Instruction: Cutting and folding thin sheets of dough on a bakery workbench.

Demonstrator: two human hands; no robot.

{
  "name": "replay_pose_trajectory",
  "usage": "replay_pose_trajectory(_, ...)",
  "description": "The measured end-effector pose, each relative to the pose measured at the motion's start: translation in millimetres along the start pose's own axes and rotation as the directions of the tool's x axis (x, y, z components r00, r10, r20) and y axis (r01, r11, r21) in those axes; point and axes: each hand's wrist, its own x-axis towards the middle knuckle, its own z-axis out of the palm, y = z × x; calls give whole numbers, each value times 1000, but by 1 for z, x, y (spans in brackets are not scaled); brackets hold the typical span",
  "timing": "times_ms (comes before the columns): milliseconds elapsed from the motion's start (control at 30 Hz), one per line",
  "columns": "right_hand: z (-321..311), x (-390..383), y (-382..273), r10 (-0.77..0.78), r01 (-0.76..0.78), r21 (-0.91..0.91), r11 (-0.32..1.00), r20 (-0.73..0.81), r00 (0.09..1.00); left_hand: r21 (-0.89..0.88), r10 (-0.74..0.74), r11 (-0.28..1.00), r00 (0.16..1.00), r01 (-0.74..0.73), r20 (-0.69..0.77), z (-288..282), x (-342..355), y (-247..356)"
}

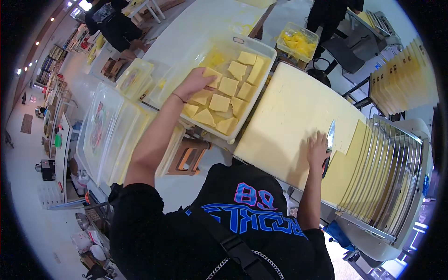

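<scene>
My left hand (193, 84) reaches into a translucent tub (271, 59), its fingers closed on a square yellow piece (213, 74). Several flat yellow pieces (227, 86), some irregular, lie spread inside. My right hand (318, 151) rests with fingers stretched out on the pale board (275, 116), right beside a knife (331, 133) with a dark handle partly hidden by the hand. A yellow sheet (340, 172) extends from the board to a metal machine (399, 177) with parallel bars at the right.
Lidded tubs (107, 135) stand on the left, a smaller tub of yellow scraps (297, 44) beyond the board. Stacked sheets (401, 77) sit at upper right. Two other people (112, 28) (326, 18) are at the back, near a white table (210, 18).
</scene>
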Motion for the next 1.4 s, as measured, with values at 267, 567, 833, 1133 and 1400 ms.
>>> replay_pose_trajectory(267,6,2,46,-77,76,18,997,40,996,685,86,728,994,-21,-61,-4,41,-33)
replay_pose_trajectory(567,-17,4,28,24,-45,202,978,106,994,782,107,622,994,-39,-35,-12,47,-35)
replay_pose_trajectory(833,-105,-6,-113,-160,-61,662,747,269,950,65,432,894,892,-443,135,90,-26,52)
replay_pose_trajectory(1133,-37,-18,-23,221,-224,-17,975,-92,971,-68,154,987,975,-145,160,23,42,28)
replay_pose_trajectory(1400,25,-68,44,172,-227,-184,956,-275,946,647,64,756,995,-100,79,-15,126,-20)
